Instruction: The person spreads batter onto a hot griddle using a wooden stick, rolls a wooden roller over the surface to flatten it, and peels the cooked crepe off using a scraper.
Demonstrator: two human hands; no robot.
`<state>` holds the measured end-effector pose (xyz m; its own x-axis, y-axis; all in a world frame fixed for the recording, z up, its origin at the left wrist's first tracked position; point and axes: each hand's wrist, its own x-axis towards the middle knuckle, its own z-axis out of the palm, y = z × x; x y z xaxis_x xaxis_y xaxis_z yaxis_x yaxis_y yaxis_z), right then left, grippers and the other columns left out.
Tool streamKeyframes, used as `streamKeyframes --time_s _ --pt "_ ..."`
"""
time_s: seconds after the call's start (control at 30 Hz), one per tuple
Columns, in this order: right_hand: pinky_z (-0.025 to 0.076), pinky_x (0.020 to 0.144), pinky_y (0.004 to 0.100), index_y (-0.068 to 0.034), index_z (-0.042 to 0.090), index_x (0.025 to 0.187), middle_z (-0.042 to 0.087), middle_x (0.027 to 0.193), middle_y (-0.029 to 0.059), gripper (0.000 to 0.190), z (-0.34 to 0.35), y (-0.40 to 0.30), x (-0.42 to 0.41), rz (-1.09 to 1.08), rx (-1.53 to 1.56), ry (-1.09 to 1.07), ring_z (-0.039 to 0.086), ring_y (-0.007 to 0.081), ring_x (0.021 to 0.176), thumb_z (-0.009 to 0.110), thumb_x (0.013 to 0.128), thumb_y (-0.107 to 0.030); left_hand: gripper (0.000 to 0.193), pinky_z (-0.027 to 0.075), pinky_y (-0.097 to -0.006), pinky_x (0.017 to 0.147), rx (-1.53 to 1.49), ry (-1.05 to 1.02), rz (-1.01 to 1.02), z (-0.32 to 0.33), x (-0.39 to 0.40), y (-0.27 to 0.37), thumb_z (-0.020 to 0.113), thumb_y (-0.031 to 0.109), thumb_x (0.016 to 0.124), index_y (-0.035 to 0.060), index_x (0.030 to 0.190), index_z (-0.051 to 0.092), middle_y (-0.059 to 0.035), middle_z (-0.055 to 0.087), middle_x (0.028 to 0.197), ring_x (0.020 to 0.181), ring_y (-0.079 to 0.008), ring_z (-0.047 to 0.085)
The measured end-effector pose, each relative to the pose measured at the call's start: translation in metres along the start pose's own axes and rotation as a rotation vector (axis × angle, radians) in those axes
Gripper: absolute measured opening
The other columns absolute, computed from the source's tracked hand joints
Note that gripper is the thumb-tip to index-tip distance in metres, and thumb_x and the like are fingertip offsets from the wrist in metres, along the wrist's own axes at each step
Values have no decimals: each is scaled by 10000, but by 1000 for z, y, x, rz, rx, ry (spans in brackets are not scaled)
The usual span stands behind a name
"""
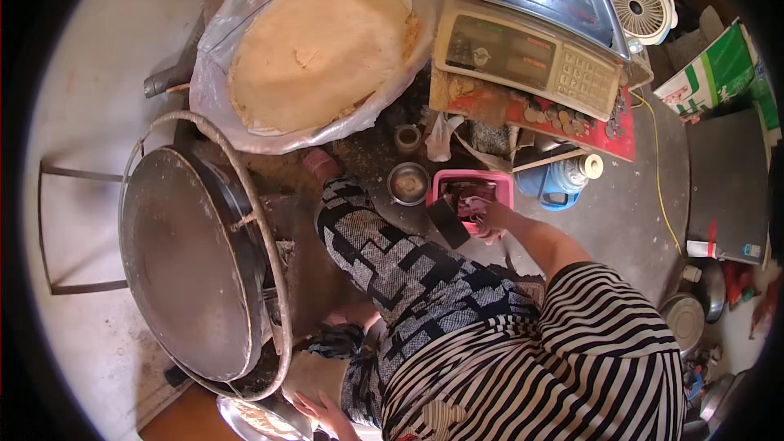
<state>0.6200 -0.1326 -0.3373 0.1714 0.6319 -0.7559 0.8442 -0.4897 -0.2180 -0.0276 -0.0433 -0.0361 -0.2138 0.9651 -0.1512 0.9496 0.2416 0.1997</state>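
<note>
My right hand point(491, 223) reaches over the near edge of a pink plastic basin point(508, 187), fingers curled. Crumpled pinkish cloth-like stuff point(471, 205) lies inside the basin by the fingers. A flat dark rectangular piece point(449, 223) juts over the basin's near left corner beside this hand; whether the fingers hold it is unclear. At the bottom, my left hand point(323, 414) rests with spread fingers against a tan flat piece point(317, 376). Just left of it sits a metal bowl point(300, 425) with pale contents, partly cut off by the frame.
A large round griddle point(184, 263) inside a metal ring point(264, 220) stands at left. Stacked thin flatbreads point(324, 49) lie in a plastic-lined basket point(211, 73). A weighing scale point(527, 55), coins point(560, 119), a small metal bowl point(409, 184) and a blue jug point(551, 184) are ahead.
</note>
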Motion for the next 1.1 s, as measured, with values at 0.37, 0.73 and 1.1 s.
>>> streamKeyframes --time_s 0.37,0.73,1.1 --pt "542 653 427 23 567 1098 682 918 173 522 71 3 48 475 771 23 676 277 800 771 680 -215 587 362 -432 1041 -126 -346 -77 -42 34 24 595 244 914 28 1417 385 -242 334 1442 1267 -349 402" --pt "563 725 362 92 529 1212 694 919 159 548 -262 -65 -208 -305 1024 -189 697 253 787 735 747 -112 764 433 -451 1010 -1098 -370 722 -210 56 309 557 604 871 50 1387 451 -203 544 1309 1173 -331 560" --pt "284 1057 486 7 668 951 585 962 176 320 -385 -244 -336 -919 -263 641 520 382 1037 702 752 -241 798 533 -534 869 -1401 -401 1078 -329 43 287 465 488 948 167 1525 18 -280 96 1535 1261 -469 445"
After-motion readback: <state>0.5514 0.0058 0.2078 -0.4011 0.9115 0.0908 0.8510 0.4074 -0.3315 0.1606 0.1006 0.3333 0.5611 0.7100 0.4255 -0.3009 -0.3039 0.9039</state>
